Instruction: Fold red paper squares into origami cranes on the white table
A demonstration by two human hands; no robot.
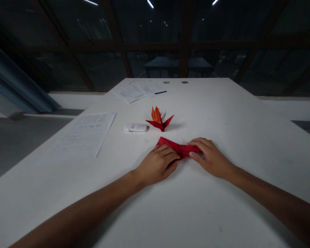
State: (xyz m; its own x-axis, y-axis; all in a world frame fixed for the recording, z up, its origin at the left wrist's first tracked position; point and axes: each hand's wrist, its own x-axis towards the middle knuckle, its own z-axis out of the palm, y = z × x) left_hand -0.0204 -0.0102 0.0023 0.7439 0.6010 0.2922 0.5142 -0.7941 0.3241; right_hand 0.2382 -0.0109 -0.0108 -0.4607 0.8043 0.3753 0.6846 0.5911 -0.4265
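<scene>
A piece of red paper [185,150], folded and partly raised, lies on the white table between my hands. My left hand [158,163] rests over its left part with curled fingers, pressing on the paper. The right end of the sheet is pinched between the thumb and fingers of my right hand [209,156]. Just beyond the paper stands a red folded bird [162,125] with spread wings. Behind it, touching or very close, is an orange folded paper piece [156,114]. My fingers hide parts of the red paper's edges.
Left of the folded bird lies a white bottle-like object [136,127]. A printed sheet [84,132] is at the table's left side. More papers [134,91] and a black strip [160,92] lie farther back, near two round discs at the far edge of the table [248,120].
</scene>
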